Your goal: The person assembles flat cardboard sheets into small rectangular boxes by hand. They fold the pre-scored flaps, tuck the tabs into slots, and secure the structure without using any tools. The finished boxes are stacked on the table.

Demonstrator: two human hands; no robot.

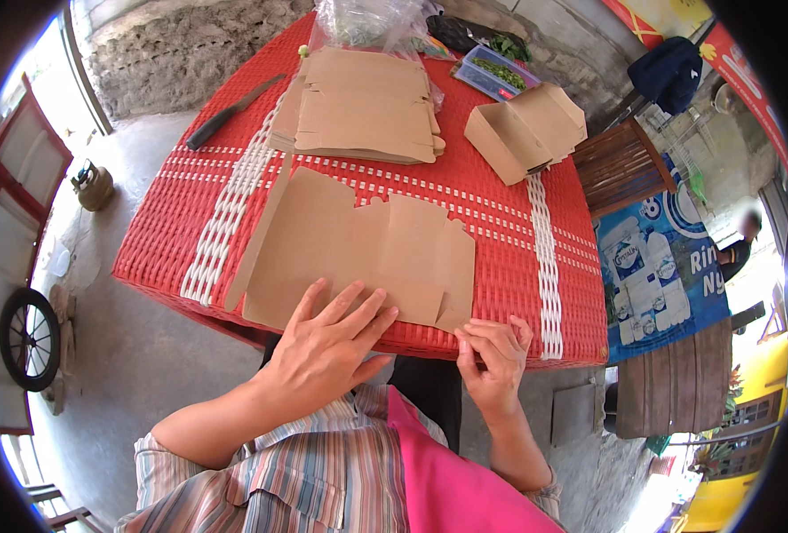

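A flat brown cardboard box blank (350, 235) lies near the front of the red woven table (159, 235), its near flap folded inward. My left hand (327, 333) lies on that folded flap with fingers spread, pressing it down. At the blank's near right corner, my right hand (493, 351) pinches the small corner flap (454, 311) between thumb and fingers. Farther back sits a stack of flat box blanks (363, 107). One folded box (527, 133) stands with its lid raised at the back right.
A dark-handled knife (234, 111) lies at the table's left. Behind are a clear plastic bag (367, 22) and a blue container of greens (496, 73). A wooden chair (623, 169) and blue banner (660, 258) stand right. A gas cylinder (94, 185) stands on the floor at left.
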